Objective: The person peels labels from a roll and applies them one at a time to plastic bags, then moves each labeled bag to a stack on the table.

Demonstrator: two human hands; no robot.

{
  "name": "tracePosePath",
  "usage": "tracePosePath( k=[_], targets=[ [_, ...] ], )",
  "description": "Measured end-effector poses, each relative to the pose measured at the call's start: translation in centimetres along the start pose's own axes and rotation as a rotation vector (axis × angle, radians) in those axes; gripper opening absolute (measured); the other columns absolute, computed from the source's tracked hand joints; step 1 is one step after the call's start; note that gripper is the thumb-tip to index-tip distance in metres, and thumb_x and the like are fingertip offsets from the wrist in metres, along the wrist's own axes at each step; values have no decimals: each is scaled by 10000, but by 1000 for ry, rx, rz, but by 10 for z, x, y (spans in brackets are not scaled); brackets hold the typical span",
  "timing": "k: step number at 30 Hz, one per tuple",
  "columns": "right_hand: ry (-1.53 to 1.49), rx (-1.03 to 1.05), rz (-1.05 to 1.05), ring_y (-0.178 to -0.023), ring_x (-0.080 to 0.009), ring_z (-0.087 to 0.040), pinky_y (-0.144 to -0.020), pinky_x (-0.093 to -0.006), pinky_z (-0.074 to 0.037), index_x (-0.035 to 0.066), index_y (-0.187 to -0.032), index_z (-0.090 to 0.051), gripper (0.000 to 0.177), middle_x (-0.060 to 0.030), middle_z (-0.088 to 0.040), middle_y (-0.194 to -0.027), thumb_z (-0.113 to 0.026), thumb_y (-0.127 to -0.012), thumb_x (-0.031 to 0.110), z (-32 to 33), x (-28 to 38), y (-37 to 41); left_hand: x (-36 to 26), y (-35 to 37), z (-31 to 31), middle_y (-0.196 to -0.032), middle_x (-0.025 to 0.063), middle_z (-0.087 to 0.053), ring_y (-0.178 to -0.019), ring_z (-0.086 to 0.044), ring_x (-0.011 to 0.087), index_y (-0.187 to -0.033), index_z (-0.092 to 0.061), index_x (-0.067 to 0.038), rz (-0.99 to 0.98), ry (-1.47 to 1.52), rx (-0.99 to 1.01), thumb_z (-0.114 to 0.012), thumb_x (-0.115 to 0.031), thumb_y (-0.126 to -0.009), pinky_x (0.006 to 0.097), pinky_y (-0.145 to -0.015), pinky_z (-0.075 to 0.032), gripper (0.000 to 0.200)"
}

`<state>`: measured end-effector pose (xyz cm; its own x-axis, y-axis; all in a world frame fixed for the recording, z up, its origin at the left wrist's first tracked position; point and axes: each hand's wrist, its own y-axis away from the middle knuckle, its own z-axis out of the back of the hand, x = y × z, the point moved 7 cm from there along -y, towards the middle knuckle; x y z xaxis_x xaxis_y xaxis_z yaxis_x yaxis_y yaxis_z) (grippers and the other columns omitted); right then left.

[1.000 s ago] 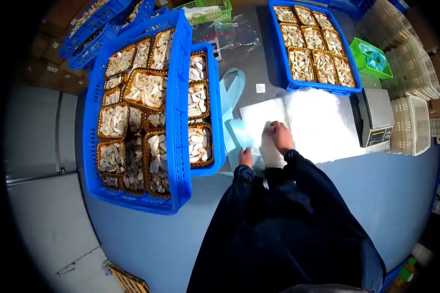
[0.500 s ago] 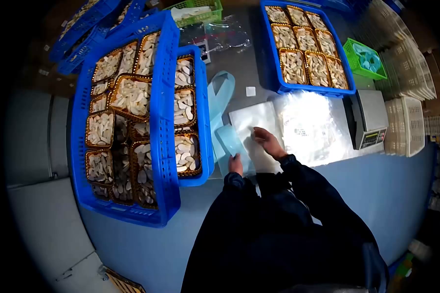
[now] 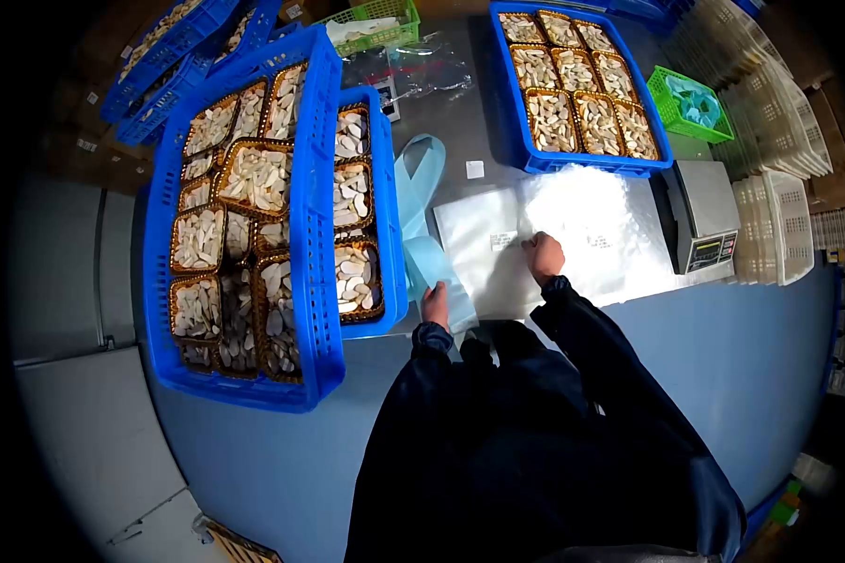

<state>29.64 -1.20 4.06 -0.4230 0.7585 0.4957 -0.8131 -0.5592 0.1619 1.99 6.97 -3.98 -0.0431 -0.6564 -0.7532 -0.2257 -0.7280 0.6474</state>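
Observation:
My left hand (image 3: 435, 306) is closed at the lower edge of a light blue strip (image 3: 428, 266), near the table's front edge; what its fingers hold is too small to make out. My right hand (image 3: 544, 257) has its fingers curled together over clear plastic bags (image 3: 483, 220) with small printed labels, and anything in the fingertips is hidden. More shiny clear bags (image 3: 620, 239) lie right of it under bright glare. A small white square (image 3: 475, 169) rests on the metal table above the bags.
Blue crates (image 3: 317, 216) of trays with pale sliced pieces stand at left. Another filled blue crate (image 3: 596, 167) is at back right, beside a green basket (image 3: 662, 98), a scale (image 3: 709, 211) and stacked white baskets (image 3: 787, 230). Clear plastic film (image 3: 432, 68) lies at the back.
My right hand has moved right across the bags, and its fingers have closed. A printed label now shows on the left bags. My left hand has shifted slightly left, and the view has tilted a little.

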Motion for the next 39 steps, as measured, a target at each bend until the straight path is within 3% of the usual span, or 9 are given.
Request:
tracePosePath(
  k=[10, 14, 16, 17, 18, 19, 26, 29, 39],
  targets=[
    [-586, 8, 104, -571, -163, -627, -567, -280, -474, 20, -872, -631, 196, -102, -638, -689, -574, -834, 204, 113, -28, -6, -52, 21, -3, -905, 124, -619, -806, -560, 230, -1003, -570, 10, -315, -224, -61, -528, -368, -866, 345, -705, -411, 404],
    [285, -604, 411, -702, -299, -599, -641, -357, -473, 4, -1140, -497, 466, -170, -600, -888, -680, -751, 186, 157, -36, -4, -50, 6, -1, -877, 138, -622, -782, -572, 240, -968, -565, 17, -287, -406, -119, -518, -341, -869, 354, -690, -412, 375],
    [63, -450, 682, -844, -317, -580, -710, -374, -461, 38, -1197, -456, 558, -164, -564, -1059, -712, -722, 177, 146, 40, 35, -60, 19, -8, -910, 155, -622, -805, -576, 249, -965, -561, 45, -189, -328, -123, -520, -308, -865, 351, -701, -418, 370],
    [-421, 143, 192, -922, -310, -571, -769, -354, -459, 69, -1184, -494, 530, -132, -579, -1081, -721, -709, 135, 91, 28, 47, -74, 32, -12, -916, 161, -620, -809, -571, 236, -965, -556, 70, -226, -330, -236, -530, -286, -860, 335, -710, -424, 372],
    [-473, 202, 744, -842, -221, -605, -760, -291, -468, 78, -1144, -545, 443, -94, -604, -1043, -700, -728, 78, 78, 77, 82, -72, 27, -13, -916, 161, -620, -809, -571, 236, -965, -556, 70, -226, -334, -232, -530, -286, -860, 335, -710, -424, 372],
    [-890, 660, 413, -794, -127, -585, -754, -242, -461, 58, -1084, -598, 343, -60, -617, -958, -670, -749, 26, 45, 87, 107, -65, 20, -16, -922, 161, -619, -813, -569, 231, -973, -555, 79, -176, -274, -167, -527, -294, -862, 329, -716, -426, 390],
    [-877, 553, 252, -781, -113, -589, -699, -244, -476, 22, -971, -651, 193, -61, -640, -819, -649, -779, 26, -6, 77, 126, -54, 38, -25, -943, 69, -587, -792, -572, 163, -1022, -556, -2, 168, -51, 83, -557, -376, -843, 344, -613, -476, 415],
    [-789, 494, 263, -809, -118, -593, -718, -241, -473, -2, -892, -648, 107, -72, -641, -887, -640, -790, 28, 1, 75, 122, -30, 16, -13, -708, 85, -575, -670, -559, 189, -838, -555, 32, -58, -201, -7, -544, -316, -837, 333, -608, -417, 348],
    [-546, 244, 155, -689, -81, -563, -638, -228, -456, -12, -869, -593, 89, -32, -605, -724, -583, -834, 69, -3, 48, 23, -8, 1, 6, -910, 111, -600, -785, -556, 219, -983, -542, 34, -152, -93, -151, -523, -297, -871, 341, -722, -421, 350]
  ],
)
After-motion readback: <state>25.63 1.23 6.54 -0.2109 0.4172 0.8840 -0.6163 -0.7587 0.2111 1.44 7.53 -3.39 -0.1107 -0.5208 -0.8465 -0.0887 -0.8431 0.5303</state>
